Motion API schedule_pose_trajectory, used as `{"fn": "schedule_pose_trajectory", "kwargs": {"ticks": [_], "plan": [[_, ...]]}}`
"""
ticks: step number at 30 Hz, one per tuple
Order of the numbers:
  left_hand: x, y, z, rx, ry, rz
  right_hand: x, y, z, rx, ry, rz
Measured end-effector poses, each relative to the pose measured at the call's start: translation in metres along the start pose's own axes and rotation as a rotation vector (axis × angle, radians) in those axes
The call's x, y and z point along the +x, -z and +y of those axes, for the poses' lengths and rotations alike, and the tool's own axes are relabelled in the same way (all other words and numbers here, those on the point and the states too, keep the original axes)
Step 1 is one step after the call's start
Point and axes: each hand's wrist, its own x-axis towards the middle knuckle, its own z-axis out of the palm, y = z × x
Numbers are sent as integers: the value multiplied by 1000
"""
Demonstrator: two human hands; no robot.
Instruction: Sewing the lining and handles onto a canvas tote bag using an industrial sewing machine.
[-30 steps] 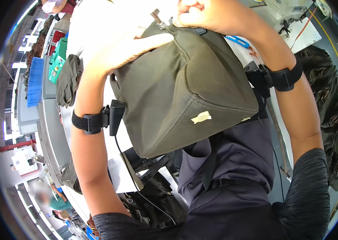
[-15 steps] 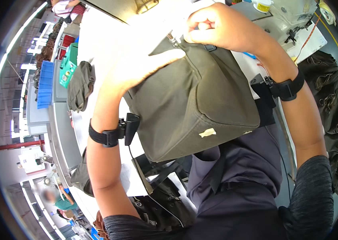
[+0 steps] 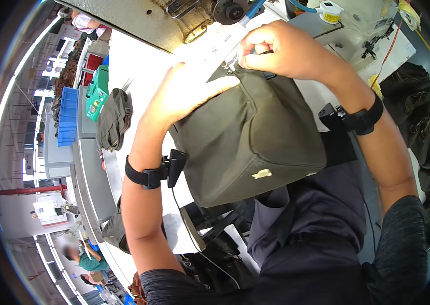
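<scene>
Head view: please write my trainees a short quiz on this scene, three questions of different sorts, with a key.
1. True or false: the left hand touches the bag.
2. What colour is the larger mark on the bag?
A) red
B) pale yellow
C) blue
3. Which is nearer the green box in the picture: the left hand or the right hand?

Key:
1. True
2. B
3. The left hand
</scene>
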Motion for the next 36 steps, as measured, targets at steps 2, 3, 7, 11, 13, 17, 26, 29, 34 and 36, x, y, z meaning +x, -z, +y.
{"fn": "schedule_pose_trajectory", "kwargs": {"ticks": [2,3,7,11,13,17,26,29,34,36], "plan": [[7,3,-16,61,-237,97,-14,-13,-5,-17,93,181],[10,8,-23,81,-373,135,-23,-25,-9,-186,324,426],[6,51,-12,215,-68,-65,-74,-77,-27,285,-130,419],[-54,46,58,168,104,-40,-78,-94,-22,699,-260,192],[-87,7,82,411,-78,37,-72,-93,-21,742,-233,237],[-93,-54,58,680,13,209,-67,-85,-26,787,-226,151],[-68,-78,53,360,-57,410,-73,-90,-36,749,-208,206],[-63,-83,49,300,-62,456,-71,-85,-38,753,-129,266],[-67,-85,45,193,-39,457,-54,-68,-49,834,-361,273],[-67,-83,43,177,-28,431,-46,-61,-54,795,-435,219]]}}
